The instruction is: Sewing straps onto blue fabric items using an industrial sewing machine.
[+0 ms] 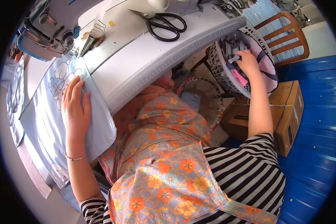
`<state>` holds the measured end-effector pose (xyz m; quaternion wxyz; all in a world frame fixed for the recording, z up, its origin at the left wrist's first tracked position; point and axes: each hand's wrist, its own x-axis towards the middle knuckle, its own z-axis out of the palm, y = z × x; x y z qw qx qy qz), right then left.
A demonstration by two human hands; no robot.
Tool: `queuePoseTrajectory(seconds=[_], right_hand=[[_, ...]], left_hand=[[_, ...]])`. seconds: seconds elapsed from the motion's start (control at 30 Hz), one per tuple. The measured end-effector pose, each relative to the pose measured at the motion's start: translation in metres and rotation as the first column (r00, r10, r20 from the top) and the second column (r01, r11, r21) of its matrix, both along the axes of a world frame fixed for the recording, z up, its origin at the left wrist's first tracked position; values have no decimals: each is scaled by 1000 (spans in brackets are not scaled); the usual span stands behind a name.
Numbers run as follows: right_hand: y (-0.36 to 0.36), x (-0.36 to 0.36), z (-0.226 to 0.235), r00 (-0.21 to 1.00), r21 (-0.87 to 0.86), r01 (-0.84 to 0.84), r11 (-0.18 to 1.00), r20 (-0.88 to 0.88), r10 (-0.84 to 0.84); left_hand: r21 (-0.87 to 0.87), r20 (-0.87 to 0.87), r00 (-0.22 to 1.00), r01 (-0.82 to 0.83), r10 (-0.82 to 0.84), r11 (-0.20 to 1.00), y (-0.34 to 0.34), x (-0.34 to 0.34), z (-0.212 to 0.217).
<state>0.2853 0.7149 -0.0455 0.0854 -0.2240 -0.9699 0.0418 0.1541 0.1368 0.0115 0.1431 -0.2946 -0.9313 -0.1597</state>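
My left hand (pixel 76 108) lies flat, fingers stretched out, on a shiny light blue sheet (pixel 41 115) with a cartoon print. The sheet hangs over the table's front edge, and its far end reaches a metal folding guide (pixel 89 45) by the sewing machine (pixel 50 31). Off to the right, my right hand (pixel 247 62) reaches into a white plastic basket (pixel 217 67). Its fingers are closed on a grey and black strap (pixel 232 59) at the top of a tangled pile; the fingertips are partly hidden. Pink cloth (pixel 242 79) lies beneath the straps.
Black-handled scissors (pixel 162 27) lie on the white table (pixel 134 61), whose front edge carries a ruler strip. Below stand a round cloth-rimmed basket (pixel 180 87) and a cardboard box (pixel 287 123). A wooden chair (pixel 300 35) bearing blue cloth is behind the basket.
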Motion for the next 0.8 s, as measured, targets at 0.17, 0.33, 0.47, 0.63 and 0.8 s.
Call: queuePoseTrajectory(seconds=[0.17,0.33,0.47,0.63,0.8], right_hand=[[1,-10,-5,997,23,8,1000,-83,-6],[-10,-12,71,802,-359,-81,930,-577,-153],[-88,6,161,522,-160,-458,874,-845,118],[-212,-23,177,325,429,-756,494,-410,852],[-269,-45,164,198,97,-950,297,-548,813]], left_hand=[[-7,15,1000,1,-1,1000,1,-1,1],[-11,6,1000,-5,5,1000,-2,2,1],[212,79,983,147,-166,966,30,14,24],[685,343,700,270,-627,676,108,59,85],[755,522,604,2,-603,655,95,65,92]])
